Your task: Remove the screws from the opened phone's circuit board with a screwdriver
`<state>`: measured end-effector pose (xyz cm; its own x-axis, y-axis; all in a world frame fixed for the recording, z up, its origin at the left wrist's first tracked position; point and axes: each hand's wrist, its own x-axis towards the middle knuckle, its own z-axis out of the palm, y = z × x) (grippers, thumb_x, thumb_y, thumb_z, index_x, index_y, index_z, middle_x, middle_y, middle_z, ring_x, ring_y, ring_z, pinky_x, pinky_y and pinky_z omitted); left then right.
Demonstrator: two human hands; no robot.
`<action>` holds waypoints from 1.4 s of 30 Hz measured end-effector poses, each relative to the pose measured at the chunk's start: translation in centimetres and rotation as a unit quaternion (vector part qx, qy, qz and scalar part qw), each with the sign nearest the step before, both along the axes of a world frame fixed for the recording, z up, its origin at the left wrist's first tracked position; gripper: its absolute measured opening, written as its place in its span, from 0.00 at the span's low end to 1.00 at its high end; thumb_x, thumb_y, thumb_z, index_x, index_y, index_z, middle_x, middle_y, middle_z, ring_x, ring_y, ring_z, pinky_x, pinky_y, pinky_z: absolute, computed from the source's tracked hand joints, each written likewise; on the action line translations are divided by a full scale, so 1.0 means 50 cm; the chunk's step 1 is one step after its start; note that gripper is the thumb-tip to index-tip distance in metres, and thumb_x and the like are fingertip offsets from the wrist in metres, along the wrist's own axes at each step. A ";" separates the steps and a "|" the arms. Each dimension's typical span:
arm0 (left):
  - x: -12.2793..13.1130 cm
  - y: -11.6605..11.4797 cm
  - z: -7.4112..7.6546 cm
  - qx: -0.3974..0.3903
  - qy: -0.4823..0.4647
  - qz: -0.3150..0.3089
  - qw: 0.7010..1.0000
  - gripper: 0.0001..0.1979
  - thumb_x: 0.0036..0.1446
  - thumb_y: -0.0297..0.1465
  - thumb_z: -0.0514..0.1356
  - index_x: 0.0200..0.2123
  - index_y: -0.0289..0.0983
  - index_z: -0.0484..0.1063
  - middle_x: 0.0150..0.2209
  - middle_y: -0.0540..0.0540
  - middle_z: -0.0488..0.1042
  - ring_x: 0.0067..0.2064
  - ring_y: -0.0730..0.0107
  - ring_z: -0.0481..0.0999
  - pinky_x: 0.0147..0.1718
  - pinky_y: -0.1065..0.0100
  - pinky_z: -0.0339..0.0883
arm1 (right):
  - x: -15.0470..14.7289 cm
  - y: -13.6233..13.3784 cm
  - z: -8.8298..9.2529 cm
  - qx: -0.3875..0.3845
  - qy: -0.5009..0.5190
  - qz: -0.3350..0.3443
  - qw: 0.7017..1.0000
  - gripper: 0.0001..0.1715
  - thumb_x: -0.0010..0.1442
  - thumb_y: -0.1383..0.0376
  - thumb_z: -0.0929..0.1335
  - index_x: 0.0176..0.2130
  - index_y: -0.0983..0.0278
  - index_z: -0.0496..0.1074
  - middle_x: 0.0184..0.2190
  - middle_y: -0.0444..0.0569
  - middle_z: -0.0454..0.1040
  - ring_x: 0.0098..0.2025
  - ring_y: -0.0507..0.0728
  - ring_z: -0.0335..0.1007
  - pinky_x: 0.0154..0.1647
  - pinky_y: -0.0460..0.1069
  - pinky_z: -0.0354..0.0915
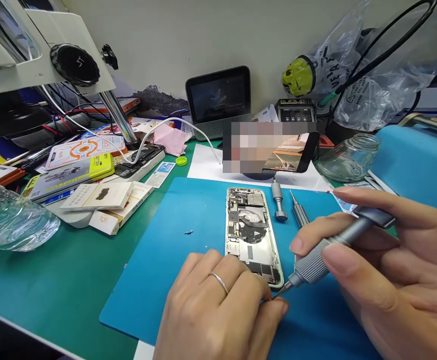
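An opened smartphone [254, 250] lies face up on the blue mat [158, 260], its inner parts and pale frame exposed. My right hand [383, 270] grips a grey precision screwdriver [314, 260], the index finger on its end cap. The driver's tip points down-left to the phone's bottom edge, where it meets my left fingertips. My left hand [218, 310], with a ring on one finger, is closed in a pinch beside that edge. Something tiny may sit between thumb and finger, too small to make out. Two more screwdrivers [278, 200] lie right of the phone.
A propped phone [293, 152] plays a picture behind the mat. A glass jar [349, 157] stands at right, a smart display [220, 97] at the back. Boxes [98, 196] and a clear bottle [15, 217] crowd the left; a microscope arm [53, 55] overhangs. A tiny part [188, 232] lies on the mat.
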<state>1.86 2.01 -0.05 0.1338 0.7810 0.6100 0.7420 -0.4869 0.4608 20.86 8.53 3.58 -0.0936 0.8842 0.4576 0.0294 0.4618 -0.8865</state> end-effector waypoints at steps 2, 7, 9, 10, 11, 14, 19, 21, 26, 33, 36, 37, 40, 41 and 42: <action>-0.001 -0.001 0.001 -0.003 0.000 -0.004 1.000 0.09 0.81 0.32 0.61 0.41 0.43 0.71 0.34 0.56 0.76 0.34 0.67 0.70 0.37 0.57 0.55 | 0.001 -0.001 -0.001 0.001 -0.001 -0.001 1.000 0.20 0.73 0.61 0.76 0.60 0.40 0.80 0.31 0.42 0.85 0.29 0.55 0.84 0.28 0.46 0.80; -0.002 -0.002 0.003 -0.002 -0.003 -0.006 1.000 0.09 0.81 0.32 0.61 0.42 0.43 0.72 0.34 0.56 0.77 0.34 0.68 0.71 0.37 0.57 0.56 | 0.004 -0.004 -0.003 0.006 -0.005 -0.002 1.000 0.21 0.73 0.62 0.76 0.61 0.40 0.80 0.32 0.42 0.85 0.27 0.56 0.83 0.26 0.48 0.80; -0.001 -0.002 0.003 -0.002 -0.003 -0.003 1.000 0.08 0.81 0.32 0.61 0.43 0.43 0.73 0.35 0.56 0.78 0.34 0.67 0.71 0.37 0.57 0.56 | 0.003 -0.003 -0.002 0.010 -0.007 -0.008 1.000 0.21 0.73 0.62 0.76 0.61 0.41 0.80 0.31 0.43 0.85 0.27 0.57 0.83 0.26 0.49 0.80; 0.000 -0.002 0.004 -0.003 -0.004 -0.002 1.000 0.07 0.81 0.32 0.61 0.43 0.44 0.73 0.35 0.55 0.78 0.35 0.67 0.72 0.37 0.57 0.57 | 0.003 -0.001 -0.002 0.011 -0.008 -0.013 1.000 0.21 0.72 0.62 0.77 0.61 0.42 0.80 0.31 0.44 0.85 0.28 0.58 0.84 0.26 0.49 0.81; 0.000 -0.002 0.004 -0.005 -0.004 -0.001 1.000 0.06 0.80 0.33 0.61 0.44 0.44 0.74 0.36 0.55 0.79 0.35 0.67 0.72 0.37 0.57 0.57 | 0.003 0.000 -0.002 0.011 -0.008 -0.016 1.000 0.21 0.72 0.62 0.77 0.60 0.42 0.80 0.31 0.44 0.85 0.28 0.58 0.84 0.26 0.50 0.81; 0.004 -0.003 0.004 -0.014 -0.011 0.010 1.000 0.05 0.80 0.35 0.62 0.45 0.45 0.74 0.37 0.55 0.80 0.36 0.66 0.74 0.37 0.56 0.58 | 0.003 0.003 -0.002 0.010 -0.003 -0.018 1.000 0.22 0.72 0.63 0.77 0.61 0.42 0.80 0.32 0.44 0.85 0.30 0.57 0.85 0.28 0.48 0.82; 0.009 -0.008 0.004 -0.030 -0.027 0.028 0.999 0.08 0.80 0.39 0.62 0.43 0.46 0.74 0.35 0.55 0.79 0.35 0.65 0.73 0.37 0.56 0.58 | 0.005 0.001 -0.004 0.017 0.002 -0.038 0.999 0.22 0.71 0.62 0.78 0.61 0.44 0.80 0.32 0.45 0.85 0.32 0.59 0.86 0.30 0.50 0.84; 0.009 -0.008 0.005 -0.028 -0.030 0.026 0.999 0.08 0.80 0.36 0.62 0.43 0.46 0.76 0.35 0.55 0.80 0.35 0.66 0.73 0.37 0.56 0.58 | 0.005 -0.001 -0.004 0.021 0.002 -0.047 0.999 0.22 0.71 0.61 0.78 0.61 0.44 0.80 0.32 0.45 0.85 0.32 0.59 0.86 0.29 0.50 0.84; 0.011 -0.004 0.007 -0.017 -0.051 0.015 0.998 0.08 0.75 0.26 0.63 0.44 0.45 0.79 0.35 0.54 0.81 0.35 0.67 0.74 0.39 0.57 0.64 | 0.009 0.003 -0.008 0.009 -0.006 -0.064 0.998 0.24 0.67 0.57 0.80 0.59 0.45 0.80 0.36 0.49 0.85 0.32 0.63 0.86 0.27 0.55 0.83; 0.015 -0.003 0.008 -0.010 -0.065 0.018 0.998 0.09 0.73 0.23 0.63 0.46 0.44 0.80 0.37 0.52 0.83 0.35 0.66 0.74 0.38 0.58 0.66 | 0.031 0.020 -0.019 0.000 -0.003 -0.084 0.996 0.30 0.58 0.51 0.83 0.57 0.46 0.78 0.50 0.55 0.85 0.39 0.68 0.88 0.29 0.59 0.84; 0.014 -0.003 0.008 -0.011 -0.065 0.018 0.998 0.09 0.74 0.24 0.63 0.46 0.45 0.80 0.37 0.53 0.83 0.36 0.66 0.74 0.38 0.58 0.66 | 0.026 0.014 -0.018 -0.002 -0.003 -0.085 0.996 0.29 0.59 0.52 0.83 0.57 0.47 0.78 0.48 0.53 0.85 0.37 0.67 0.88 0.29 0.58 0.84; 0.013 -0.003 0.009 -0.012 -0.063 0.018 0.998 0.08 0.74 0.25 0.63 0.46 0.45 0.80 0.37 0.54 0.83 0.36 0.66 0.73 0.38 0.58 0.65 | 0.023 0.010 -0.018 -0.001 -0.005 -0.085 0.996 0.28 0.60 0.53 0.83 0.58 0.47 0.79 0.46 0.53 0.86 0.36 0.66 0.88 0.28 0.57 0.84; 0.012 -0.002 0.009 -0.015 -0.055 0.019 0.998 0.08 0.75 0.25 0.62 0.46 0.45 0.78 0.38 0.55 0.83 0.36 0.67 0.74 0.39 0.58 0.65 | 0.013 0.002 -0.015 0.005 -0.015 -0.082 0.996 0.26 0.66 0.56 0.81 0.60 0.46 0.79 0.39 0.49 0.85 0.32 0.61 0.85 0.29 0.53 0.84; 0.012 -0.002 0.009 -0.014 -0.052 0.019 0.998 0.08 0.75 0.25 0.62 0.46 0.45 0.78 0.38 0.55 0.83 0.37 0.67 0.74 0.39 0.58 0.65 | 0.011 0.000 -0.014 0.009 -0.019 -0.078 0.997 0.25 0.67 0.57 0.80 0.61 0.46 0.80 0.37 0.48 0.85 0.31 0.60 0.84 0.30 0.51 0.84; 0.012 -0.003 0.009 -0.013 -0.050 0.019 0.998 0.08 0.75 0.25 0.62 0.46 0.45 0.78 0.39 0.55 0.83 0.37 0.67 0.74 0.40 0.58 0.65 | 0.009 0.000 -0.013 0.011 -0.021 -0.075 0.997 0.24 0.69 0.58 0.80 0.62 0.45 0.80 0.35 0.47 0.85 0.31 0.59 0.84 0.31 0.50 0.84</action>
<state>2.45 1.88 0.39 0.0421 0.7997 0.5990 0.7095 -0.4460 0.5456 21.29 8.53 2.94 0.0195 0.8792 0.4761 0.1358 0.4694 -0.8725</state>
